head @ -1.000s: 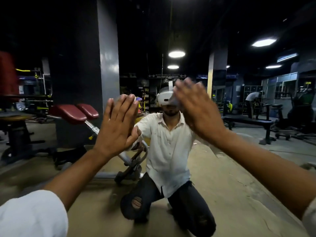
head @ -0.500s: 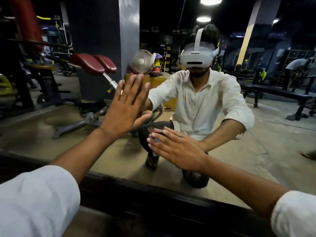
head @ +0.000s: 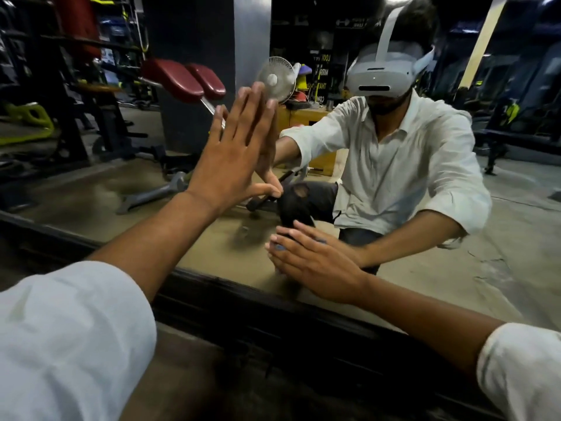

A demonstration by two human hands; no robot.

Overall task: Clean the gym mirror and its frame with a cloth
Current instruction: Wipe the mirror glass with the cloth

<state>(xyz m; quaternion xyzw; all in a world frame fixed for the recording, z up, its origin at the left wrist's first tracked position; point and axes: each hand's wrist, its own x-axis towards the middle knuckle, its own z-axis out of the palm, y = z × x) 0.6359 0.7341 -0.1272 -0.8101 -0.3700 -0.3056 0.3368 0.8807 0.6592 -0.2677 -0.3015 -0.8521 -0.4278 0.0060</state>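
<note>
The gym mirror fills the view, with its dark lower frame running across below my hands. My left hand lies flat against the glass, fingers straight and pointing up. My right hand presses flat on the glass low down, just above the frame. Small bluish bits of the cloth show at its fingertips. The rest of the cloth is hidden under the palm. My reflection kneels in the mirror.
The concrete floor lies below the frame. All else is reflection: a red padded bench, a small fan, a grey pillar and dark gym machines on both sides.
My right hand has dropped from head height to the bottom of the glass near the frame. My view has tilted down and come closer. The left hand stays pressed on the mirror.
</note>
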